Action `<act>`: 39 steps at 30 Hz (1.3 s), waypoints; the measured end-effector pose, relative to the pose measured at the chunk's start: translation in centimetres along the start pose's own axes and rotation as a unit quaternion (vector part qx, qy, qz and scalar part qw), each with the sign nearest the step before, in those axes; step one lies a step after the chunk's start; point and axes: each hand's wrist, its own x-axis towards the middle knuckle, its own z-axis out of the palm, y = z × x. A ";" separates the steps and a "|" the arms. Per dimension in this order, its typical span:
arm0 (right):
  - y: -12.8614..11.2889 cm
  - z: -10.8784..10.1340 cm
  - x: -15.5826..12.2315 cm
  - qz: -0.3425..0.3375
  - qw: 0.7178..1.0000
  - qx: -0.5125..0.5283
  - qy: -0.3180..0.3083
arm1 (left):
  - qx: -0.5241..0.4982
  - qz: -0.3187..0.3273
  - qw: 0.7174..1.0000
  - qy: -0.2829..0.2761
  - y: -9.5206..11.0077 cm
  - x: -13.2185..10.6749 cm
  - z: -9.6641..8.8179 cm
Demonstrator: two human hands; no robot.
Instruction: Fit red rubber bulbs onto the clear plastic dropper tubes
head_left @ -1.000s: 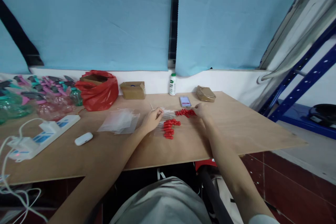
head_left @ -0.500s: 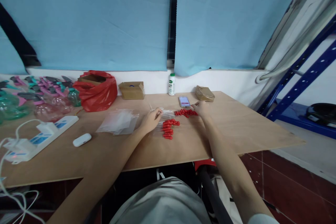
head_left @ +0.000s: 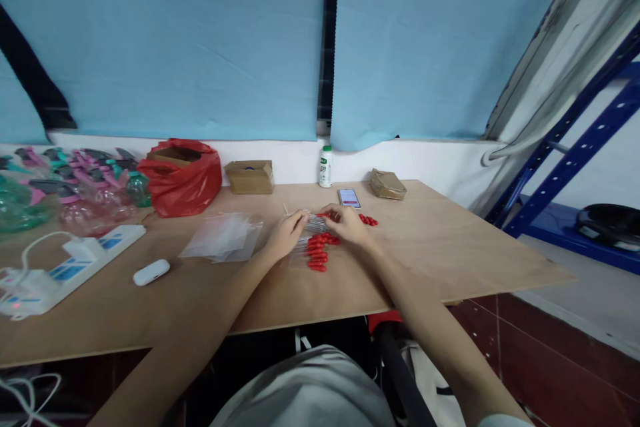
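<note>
Red-handled rods [head_left: 317, 256] lie near the middle of the wooden table [head_left: 450, 240], to the right of the clear plastic bags [head_left: 220, 237]. The left hand [head_left: 287, 236] has its fingertips drawn together at the rods' thin ends, and the right hand [head_left: 349, 224] curls narrowly over red handles; whether either grips any, I cannot tell.

Wooden table [head_left: 450, 240] — red-ended rods [head_left: 317, 256], plastic bags [head_left: 220, 237], phone [head_left: 349, 197]
</note>
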 end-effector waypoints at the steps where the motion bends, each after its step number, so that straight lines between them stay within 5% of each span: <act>1: -0.3 0.3 0.0 -0.002 1.000 0.009 0.001 | -0.005 0.005 1.000 0.003 0.1 0.0 0.0; 30: -1.2 1.0 -0.3 0.014 0.997 0.072 -0.026 | -0.067 -0.024 0.997 0.018 -0.2 0.0 0.2; 39: -1.3 1.6 -0.4 0.044 0.996 0.073 -0.025 | -0.163 -0.052 0.985 -0.001 -1.0 0.1 0.5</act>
